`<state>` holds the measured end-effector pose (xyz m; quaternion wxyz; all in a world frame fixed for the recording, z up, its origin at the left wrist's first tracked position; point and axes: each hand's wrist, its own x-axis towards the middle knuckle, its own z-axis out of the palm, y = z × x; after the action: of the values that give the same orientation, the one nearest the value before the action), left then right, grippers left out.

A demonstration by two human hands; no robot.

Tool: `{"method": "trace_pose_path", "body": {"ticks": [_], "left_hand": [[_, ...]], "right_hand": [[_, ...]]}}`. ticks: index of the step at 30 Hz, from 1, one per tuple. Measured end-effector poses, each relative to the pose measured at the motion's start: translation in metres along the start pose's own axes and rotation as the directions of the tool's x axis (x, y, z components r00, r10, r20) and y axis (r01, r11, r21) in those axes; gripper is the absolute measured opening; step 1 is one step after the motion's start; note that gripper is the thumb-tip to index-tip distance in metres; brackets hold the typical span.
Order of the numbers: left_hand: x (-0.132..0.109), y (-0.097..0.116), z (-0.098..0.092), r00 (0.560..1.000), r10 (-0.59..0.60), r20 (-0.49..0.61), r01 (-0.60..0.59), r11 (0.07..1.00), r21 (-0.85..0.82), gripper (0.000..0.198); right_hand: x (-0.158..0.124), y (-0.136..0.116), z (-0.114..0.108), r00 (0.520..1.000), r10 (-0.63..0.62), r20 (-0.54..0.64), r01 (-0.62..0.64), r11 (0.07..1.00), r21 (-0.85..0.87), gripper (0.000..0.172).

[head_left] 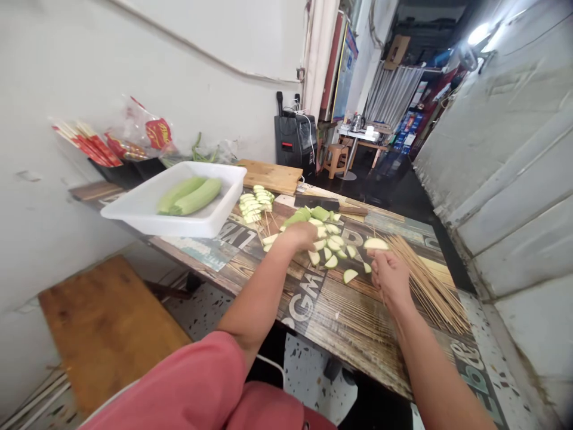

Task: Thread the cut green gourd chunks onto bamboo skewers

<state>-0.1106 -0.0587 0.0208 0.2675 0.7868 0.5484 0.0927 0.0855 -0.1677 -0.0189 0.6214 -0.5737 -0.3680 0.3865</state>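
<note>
My left hand reaches forward onto a scatter of pale green zucchini slices on the table, fingers curled over the slices near a larger green chunk. My right hand is closed in a pinch and holds a zucchini slice on a thin bamboo skewer. Just right of that hand lies a heap of bare bamboo skewers. Finished skewers loaded with slices lie further back on the left.
A white plastic tub holding two whole zucchini stands at the table's left. Behind it are a wooden cutting board, a knife and bags against the wall. A wooden bench is below left.
</note>
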Motion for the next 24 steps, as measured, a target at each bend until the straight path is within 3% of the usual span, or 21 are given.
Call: {"method": "trace_pose_path", "body": {"ticks": [6, 9, 12, 16, 18, 24], "left_hand": [[-0.001, 0.016, 0.016, 0.992, 0.097, -0.082, -0.087, 0.989, 0.117, 0.022], [-0.005, 0.025, 0.022, 0.984, 0.176, 0.014, -0.176, 0.976, 0.131, 0.022], [-0.010, 0.034, 0.034, 0.980, 0.178, 0.089, -0.188, 0.975, 0.118, 0.031], [-0.013, 0.041, 0.050, 0.988, 0.148, -0.042, -0.147, 0.989, 0.028, 0.033], [-0.013, 0.043, 0.053, 0.984, 0.168, -0.057, -0.167, 0.985, 0.033, 0.029], [-0.013, 0.042, 0.042, 0.984, 0.153, -0.088, -0.148, 0.987, 0.063, 0.011]], "right_hand": [[-0.001, -0.002, 0.002, 1.000, 0.006, -0.026, -0.006, 1.000, 0.017, 0.018], [-0.001, -0.002, 0.002, 0.999, 0.018, -0.035, -0.018, 1.000, 0.008, 0.016], [-0.001, -0.003, 0.002, 0.999, 0.016, -0.040, -0.016, 1.000, 0.004, 0.015], [-0.002, -0.003, 0.003, 0.999, 0.009, -0.037, -0.008, 1.000, 0.009, 0.017], [-0.001, -0.004, 0.002, 0.999, 0.012, -0.031, -0.012, 1.000, 0.011, 0.017], [-0.002, -0.001, 0.001, 1.000, 0.019, -0.005, -0.019, 1.000, -0.015, 0.021]]}}
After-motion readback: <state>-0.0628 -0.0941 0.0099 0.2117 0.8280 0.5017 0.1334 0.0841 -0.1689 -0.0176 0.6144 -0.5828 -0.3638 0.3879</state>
